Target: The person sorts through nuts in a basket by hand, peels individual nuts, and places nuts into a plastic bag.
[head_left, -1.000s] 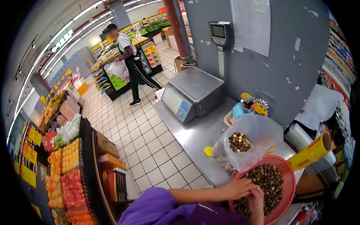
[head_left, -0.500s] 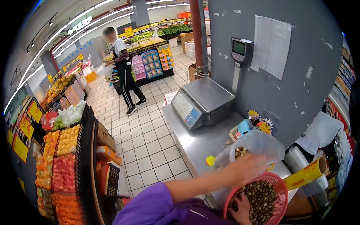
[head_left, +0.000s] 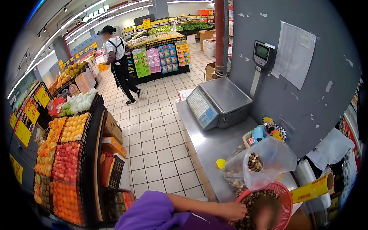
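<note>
A red plastic basket (head_left: 285, 195) at the lower right holds many small, round, brown nut-like pieces (head_left: 249, 201). My left hand (head_left: 234, 211) is over the basket's left side with its fingers curled; anything inside them is hidden. Deeper in the basket, my right hand (head_left: 265, 216) is smeared by motion, so its fingers do not show clearly. Just beyond the basket, a clear plastic bag (head_left: 274, 157) stands with its mouth spread. More of the brown pieces (head_left: 254, 162) lie inside it. Neither hand touches the bag.
A weighing scale (head_left: 226, 96) sits on the metal table (head_left: 195, 142), against a grey wall. A small blue object (head_left: 258, 132) and a yellow disc (head_left: 220, 164) are near the bag. A yellow wrap roll (head_left: 312, 188) lies right. Fruit displays (head_left: 67, 161) stand left; a person (head_left: 119, 61) walks beyond.
My left hand has moved from the bag down to the basket. My right hand has shifted rightward within the basket. The bag's mouth now faces more toward me, and the other person has turned.
</note>
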Demonstrator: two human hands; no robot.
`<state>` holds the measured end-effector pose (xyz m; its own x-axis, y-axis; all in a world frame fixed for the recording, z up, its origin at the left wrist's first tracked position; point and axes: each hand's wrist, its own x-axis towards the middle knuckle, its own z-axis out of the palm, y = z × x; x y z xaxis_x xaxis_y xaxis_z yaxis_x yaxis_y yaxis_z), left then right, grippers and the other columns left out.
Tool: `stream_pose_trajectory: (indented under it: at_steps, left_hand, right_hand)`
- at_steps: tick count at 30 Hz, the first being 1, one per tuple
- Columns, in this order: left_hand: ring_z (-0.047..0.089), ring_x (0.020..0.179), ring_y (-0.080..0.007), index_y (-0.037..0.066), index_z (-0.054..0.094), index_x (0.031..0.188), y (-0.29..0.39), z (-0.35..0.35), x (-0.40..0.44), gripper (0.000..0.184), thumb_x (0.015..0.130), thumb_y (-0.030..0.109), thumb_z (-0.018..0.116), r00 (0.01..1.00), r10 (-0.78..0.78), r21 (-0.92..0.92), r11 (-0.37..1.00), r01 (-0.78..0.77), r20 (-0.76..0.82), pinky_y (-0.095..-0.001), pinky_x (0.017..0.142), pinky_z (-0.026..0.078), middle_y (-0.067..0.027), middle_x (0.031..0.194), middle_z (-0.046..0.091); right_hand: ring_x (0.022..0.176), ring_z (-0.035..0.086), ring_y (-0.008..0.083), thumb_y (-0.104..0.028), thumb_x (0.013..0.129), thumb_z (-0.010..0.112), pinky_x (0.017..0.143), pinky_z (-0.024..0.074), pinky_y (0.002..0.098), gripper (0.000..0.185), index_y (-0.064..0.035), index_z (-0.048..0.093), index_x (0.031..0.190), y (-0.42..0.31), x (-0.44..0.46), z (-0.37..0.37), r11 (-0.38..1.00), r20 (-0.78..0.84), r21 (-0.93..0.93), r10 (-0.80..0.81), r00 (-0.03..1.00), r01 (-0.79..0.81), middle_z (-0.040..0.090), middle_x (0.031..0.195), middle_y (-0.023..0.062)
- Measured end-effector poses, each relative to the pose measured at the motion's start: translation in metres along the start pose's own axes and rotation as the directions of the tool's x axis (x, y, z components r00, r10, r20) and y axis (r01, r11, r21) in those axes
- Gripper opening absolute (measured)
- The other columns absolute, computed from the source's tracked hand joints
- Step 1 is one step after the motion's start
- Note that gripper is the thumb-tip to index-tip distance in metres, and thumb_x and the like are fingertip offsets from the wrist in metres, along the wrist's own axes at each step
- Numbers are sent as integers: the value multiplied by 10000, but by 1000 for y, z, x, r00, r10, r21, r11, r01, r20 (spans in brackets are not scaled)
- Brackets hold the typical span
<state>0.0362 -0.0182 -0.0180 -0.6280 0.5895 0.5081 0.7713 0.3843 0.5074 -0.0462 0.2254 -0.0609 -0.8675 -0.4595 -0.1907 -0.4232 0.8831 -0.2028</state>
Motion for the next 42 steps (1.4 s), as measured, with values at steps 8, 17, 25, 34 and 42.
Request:
stream_pose_trajectory:
  at_steps: [8, 17, 25, 34, 42]
  left_hand:
    - [512, 972, -302, 53, 597, 934, -20, 64, 6, 354, 666, 277, 659, 768, -290, 194, 957, 217, 571, -398, 800, 444, -136, 1020, 546]
    - [521, 1021, -374, 163, 425, 1285, 7, 42, 33, 689, 678, 344, 696, 540, -280, 265, 958, 108, 793, -446, 784, 496, -181, 1405, 245]
    - [495, 1002, -359, 145, 457, 1204, -10, 48, 39, 505, 728, 135, 626, 567, -274, 291, 955, 62, 777, -441, 784, 475, -147, 1176, 435]
    - [521, 911, -273, 95, 569, 909, -9, -3, 41, 211, 723, 162, 641, 808, -126, 107, 991, 78, 576, -374, 779, 422, -84, 913, 529]
    - [544, 725, -197, 80, 569, 1006, -32, -23, 39, 253, 786, -10, 481, 782, -527, -250, 751, 612, 331, -274, 660, 439, -78, 819, 526]
  right_hand:
    - [779, 606, 289, -182, 792, 582, 669, 498, 374, 262, -101, 592, 1040, 38, -24, 7, 1000, -172, 15, 20, 985, -18, 604, 942, 119]
    - [814, 595, 325, -144, 762, 601, 698, 467, 408, 226, -85, 555, 975, -10, -89, -25, 871, -285, 432, 377, 881, -233, 623, 857, 131]
    - [822, 584, 286, -161, 715, 643, 730, 426, 419, 203, -102, 539, 879, -22, -110, -15, 887, -262, 286, 436, 861, -362, 601, 837, 84]
    - [887, 538, 248, -127, 727, 588, 752, 444, 369, 133, -94, 656, 837, -40, -47, -12, 947, -431, 300, 246, 868, -119, 589, 874, 49]
    - [943, 546, 261, -77, 726, 590, 789, 474, 370, 155, -7, 633, 857, -65, 27, 5, 970, -25, 59, 237, 971, -235, 567, 1000, 137]
